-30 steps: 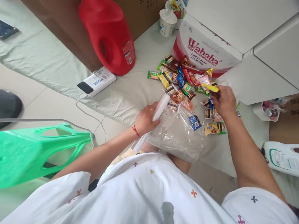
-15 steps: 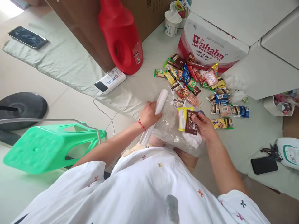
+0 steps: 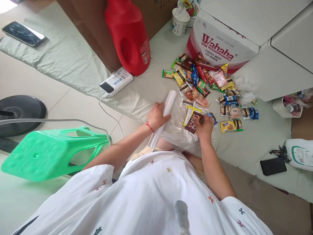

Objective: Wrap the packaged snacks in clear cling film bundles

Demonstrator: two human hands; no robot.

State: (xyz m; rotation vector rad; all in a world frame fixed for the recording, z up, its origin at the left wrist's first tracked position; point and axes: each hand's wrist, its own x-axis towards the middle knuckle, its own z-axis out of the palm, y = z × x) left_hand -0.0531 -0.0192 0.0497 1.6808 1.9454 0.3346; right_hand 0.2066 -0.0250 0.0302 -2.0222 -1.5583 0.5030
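My left hand (image 3: 157,116) is closed around a roll of clear plastic film (image 3: 169,101), which lies slantwise in front of me. From the roll a transparent sheet (image 3: 173,129) spreads to the right over the table's front edge. Between the fingers of my right hand (image 3: 204,128) is a brown snack packet (image 3: 193,122), held above the sheet. A yellow-and-white packet (image 3: 189,113) sits against it, partly covered. Below them is crumpled white wrapping (image 3: 190,137). A blue packet (image 3: 212,117) shows just behind my right hand.
Several wrapped snacks (image 3: 193,76) lie heaped before a Wahaha carton (image 3: 220,49). A red jug (image 3: 129,42) and a white power bank (image 3: 116,81) with a cable stand back left. A green plastic stool (image 3: 44,153) is at left; a black pouch (image 3: 273,166) lies right.
My right hand has moved left and slightly inward with the brown packet, which is now tilted. The yellow packet has tilted too. My left hand stays on the roll; the view has shifted slightly.
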